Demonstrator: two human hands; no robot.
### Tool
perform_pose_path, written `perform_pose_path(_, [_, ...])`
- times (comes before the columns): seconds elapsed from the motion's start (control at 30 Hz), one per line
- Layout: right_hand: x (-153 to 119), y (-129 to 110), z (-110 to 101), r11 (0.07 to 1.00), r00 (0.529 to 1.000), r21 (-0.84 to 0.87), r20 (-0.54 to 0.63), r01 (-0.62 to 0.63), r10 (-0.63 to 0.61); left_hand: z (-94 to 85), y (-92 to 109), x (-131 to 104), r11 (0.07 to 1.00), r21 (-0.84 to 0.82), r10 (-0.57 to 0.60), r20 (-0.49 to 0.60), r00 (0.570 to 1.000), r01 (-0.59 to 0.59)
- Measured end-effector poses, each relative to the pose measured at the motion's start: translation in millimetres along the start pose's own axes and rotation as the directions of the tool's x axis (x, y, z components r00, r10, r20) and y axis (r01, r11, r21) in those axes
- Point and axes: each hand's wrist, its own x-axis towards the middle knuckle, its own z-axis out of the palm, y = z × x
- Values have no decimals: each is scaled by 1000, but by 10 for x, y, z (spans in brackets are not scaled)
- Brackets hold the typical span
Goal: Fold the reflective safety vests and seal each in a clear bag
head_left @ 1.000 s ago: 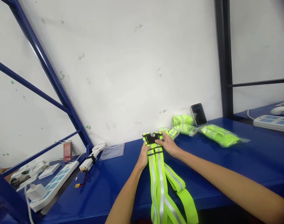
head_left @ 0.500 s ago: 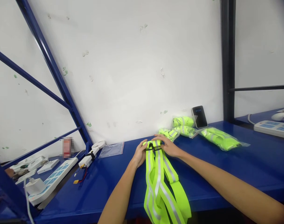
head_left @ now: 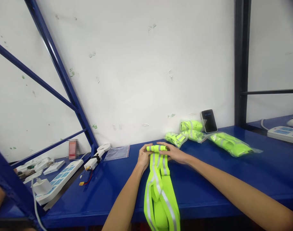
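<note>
A neon-yellow reflective strap bundle [head_left: 158, 183] with silver stripes has its top end rolled up over the blue table, and its loose straps hang down past the front edge. My left hand [head_left: 144, 157] grips the left end of the roll. At the roll's right end, my right hand [head_left: 174, 153] is closed on it, with fingers over the top and some underneath. Just behind my right hand lies a clear bag with a folded neon strap [head_left: 176, 138].
More bagged neon straps [head_left: 230, 144] lie at the right and back. A phone-like device [head_left: 209, 121] leans on the wall. Left are a flat clear bag [head_left: 117, 153], a small white fan [head_left: 104, 147], a wired white device [head_left: 93, 161] and a power strip [head_left: 62, 181] behind the blue frame.
The top of the strap bundle is rolled more neatly, and its hanging straps have swung left and closer together. The whole view has shifted slightly, with the surroundings appearing farther right.
</note>
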Motion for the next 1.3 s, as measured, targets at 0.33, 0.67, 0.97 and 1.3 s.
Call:
perform_pose_path(0.33, [58,67,51,995,990,72,-124,70,-61,19,80,-2,981,-187,-49,22,999,53])
perform_pose_path(0.67, [92,85,-45,866,892,-423,-234,265,-387,140,157,-95,948,-204,-206,192,960,244])
perform_pose_path(0.97, [71,86,-87,634,765,-675,-158,379,-625,99,151,-128,913,-53,-380,242,893,404])
perform_pose_path(1.3, [147,164,-69,965,880,-216,-415,152,-231,103,97,-18,983,-119,-117,173,978,138])
